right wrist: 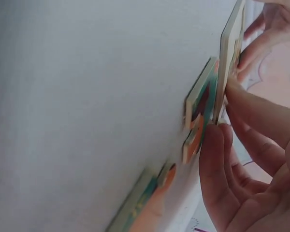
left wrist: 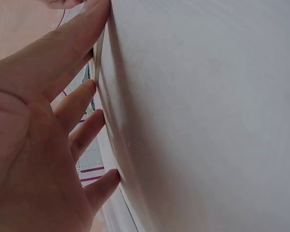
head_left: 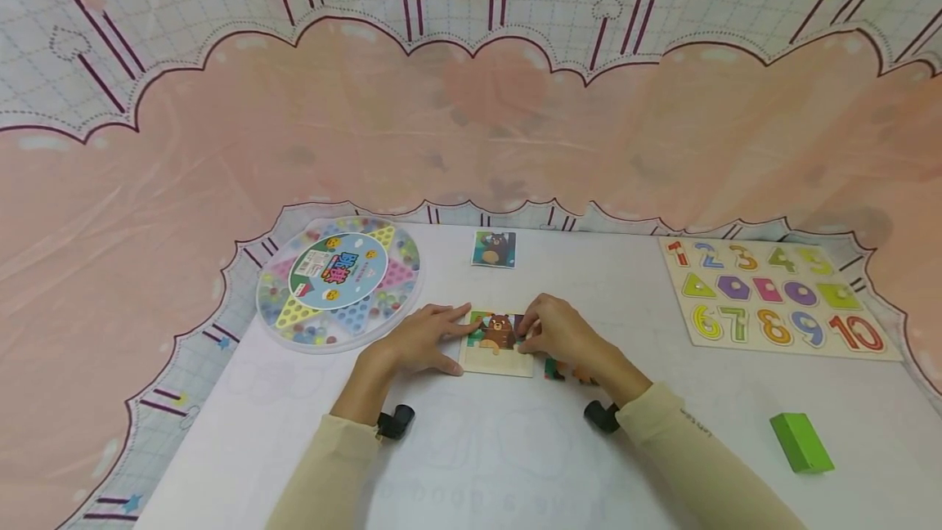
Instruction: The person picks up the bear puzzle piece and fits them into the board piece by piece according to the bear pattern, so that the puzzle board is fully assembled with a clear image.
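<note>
A small wooden jigsaw board (head_left: 497,362) with a brown bear picture (head_left: 498,331) lies mid-table, its lower strip bare wood. My left hand (head_left: 423,339) rests at its left side, fingers spread, a fingertip on the picture and the thumb by the lower left corner. The left wrist view shows those fingers (left wrist: 82,104) extended. At the board's right edge my right hand (head_left: 562,334) has bent fingers and pinches a puzzle piece (head_left: 518,322), mostly hidden by the fingertips. Loose orange and green puzzle pieces (right wrist: 201,94) lie beside the board, partly under the right hand.
A bear picture card (head_left: 494,249) lies behind the board. To the left is a round Chinese checkers set (head_left: 338,280); to the right, a wooden number-and-shape board (head_left: 780,297). A green block (head_left: 802,442) lies near the front right. Patterned cloth hangs behind the white table.
</note>
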### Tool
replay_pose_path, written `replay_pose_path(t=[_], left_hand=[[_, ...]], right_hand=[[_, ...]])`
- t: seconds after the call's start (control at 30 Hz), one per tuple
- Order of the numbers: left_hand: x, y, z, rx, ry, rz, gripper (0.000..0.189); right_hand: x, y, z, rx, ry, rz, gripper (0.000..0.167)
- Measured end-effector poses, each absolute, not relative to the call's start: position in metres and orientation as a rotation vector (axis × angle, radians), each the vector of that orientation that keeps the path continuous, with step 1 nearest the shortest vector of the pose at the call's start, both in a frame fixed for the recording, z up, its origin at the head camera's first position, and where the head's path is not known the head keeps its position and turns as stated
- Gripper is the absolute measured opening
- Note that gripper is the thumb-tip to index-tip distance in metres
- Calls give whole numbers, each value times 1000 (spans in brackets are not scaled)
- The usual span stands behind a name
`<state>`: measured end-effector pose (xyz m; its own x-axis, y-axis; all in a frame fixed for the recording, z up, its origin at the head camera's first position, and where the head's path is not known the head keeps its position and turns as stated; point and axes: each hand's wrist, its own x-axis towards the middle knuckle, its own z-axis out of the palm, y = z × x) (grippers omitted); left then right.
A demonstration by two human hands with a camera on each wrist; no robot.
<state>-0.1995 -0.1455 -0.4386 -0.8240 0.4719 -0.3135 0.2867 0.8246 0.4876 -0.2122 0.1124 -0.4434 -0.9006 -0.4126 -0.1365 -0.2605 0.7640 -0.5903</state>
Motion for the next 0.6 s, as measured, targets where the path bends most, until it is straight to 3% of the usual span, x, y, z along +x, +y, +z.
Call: replay_pose_path(t=[0.6], left_hand=[[-199,-147,-440,578,2578,603,75]], right_hand=[[-224,120,-449,-447,2541,-981,14]])
